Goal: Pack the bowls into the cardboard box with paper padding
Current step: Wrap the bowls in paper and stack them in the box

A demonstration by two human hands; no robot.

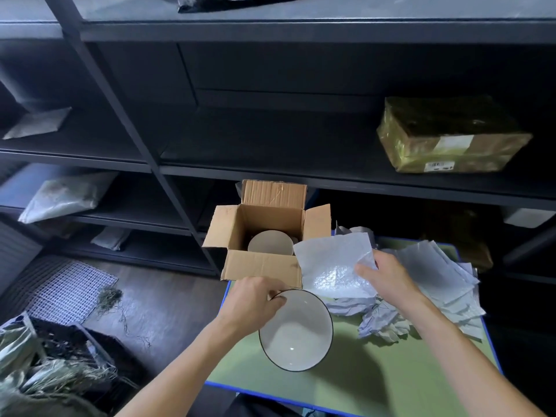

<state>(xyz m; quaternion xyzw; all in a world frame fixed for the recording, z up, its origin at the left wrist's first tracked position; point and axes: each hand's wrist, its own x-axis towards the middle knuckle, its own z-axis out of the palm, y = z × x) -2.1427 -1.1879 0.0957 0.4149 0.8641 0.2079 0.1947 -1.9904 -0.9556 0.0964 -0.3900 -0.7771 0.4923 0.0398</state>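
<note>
Bowl [296,331] tilting mouth-up toward camera, near side of left hand [252,299] pinching its far rim. Right hand [388,278] pinching sheet [334,266] by corner. Box [264,266] sitting just beyond left grip, holding second bowl [270,243].

At the far left corner of the worktop [391,371]: cardboard box [261,267], with one bowl [270,242] inside. Directly in front of the box: second bowl [296,331], left hand [252,299] gripping its far rim. Just right of the box: padding sheet [331,266], pinched at its right edge by the right hand [388,276]. Farther right: stack of sheets [445,275]. In front of the padding sheet: paper wads [382,322]. Behind everything: shelving [301,176], parcel [448,136] on a shelf at upper right.
</note>
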